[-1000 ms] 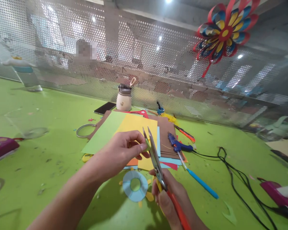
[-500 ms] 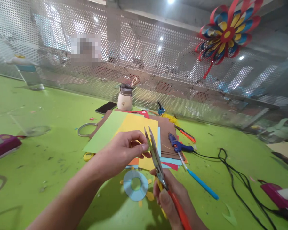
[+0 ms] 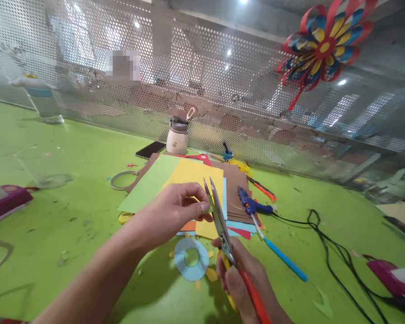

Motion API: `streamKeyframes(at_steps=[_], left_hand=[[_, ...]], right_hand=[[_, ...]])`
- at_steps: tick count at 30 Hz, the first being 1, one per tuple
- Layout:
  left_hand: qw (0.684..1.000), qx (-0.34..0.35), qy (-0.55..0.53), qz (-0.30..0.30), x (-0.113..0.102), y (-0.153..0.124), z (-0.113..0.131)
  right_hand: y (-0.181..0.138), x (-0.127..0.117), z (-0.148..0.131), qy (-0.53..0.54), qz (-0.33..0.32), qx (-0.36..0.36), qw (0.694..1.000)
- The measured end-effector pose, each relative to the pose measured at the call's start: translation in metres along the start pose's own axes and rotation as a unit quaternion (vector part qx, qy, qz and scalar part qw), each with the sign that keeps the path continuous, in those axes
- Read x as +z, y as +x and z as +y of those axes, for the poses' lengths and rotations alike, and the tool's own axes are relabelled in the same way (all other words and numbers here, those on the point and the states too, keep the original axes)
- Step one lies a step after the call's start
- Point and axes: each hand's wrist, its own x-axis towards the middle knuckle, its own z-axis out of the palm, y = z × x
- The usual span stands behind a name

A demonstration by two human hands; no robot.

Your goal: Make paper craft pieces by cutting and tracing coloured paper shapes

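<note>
My left hand [image 3: 170, 213] is closed in a pinch on a small green paper piece [image 3: 207, 208], held above a stack of coloured paper [image 3: 185, 182]. My right hand [image 3: 243, 281] grips orange-handled scissors [image 3: 222, 227]. Their blades point up and away, slightly apart, and touch the paper piece at my left fingertips. Below my hands a light blue paper ring [image 3: 191, 259] lies on the green table [image 3: 70, 225] among small yellow scraps.
A blue glue gun [image 3: 251, 204] with black cable [image 3: 337, 252], a blue-handled tool [image 3: 280, 254], a white jar [image 3: 177, 137], a phone [image 3: 150, 149] and a tape ring [image 3: 121, 180] surround the paper. Purple devices sit at both table edges. A paper flower [image 3: 324, 45] hangs on the perforated screen.
My hands and the scissors stay nearly where they were. The view has shifted a little, so the background sits slightly differently.
</note>
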Motion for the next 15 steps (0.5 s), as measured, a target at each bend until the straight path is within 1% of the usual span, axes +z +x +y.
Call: streamKeyframes(at_steps=[5, 9, 12, 15], left_hand=[[1.0, 0.003, -0.012, -0.019, -0.0036, 0.0008, -0.002], [1.0, 0.001, -0.013, -0.024, -0.0047, 0.0003, -0.0039], [1.0, -0.004, -0.008, -0.016, -0.0052, -0.0001, -0.0037], [1.0, -0.005, -0.003, 0.007, -0.0059, -0.0006, -0.0022]], right_hand=[[-0.0022, 0.0, -0.0071, 0.016, -0.01, 0.006, 1.0], [-0.0044, 0.0004, -0.0107, 0.027, -0.009, 0.009, 1.0], [-0.0046, -0.0002, -0.0093, 0.028, -0.007, 0.01, 1.0], [-0.0021, -0.0017, -0.007, 0.058, -0.011, 0.032, 0.998]])
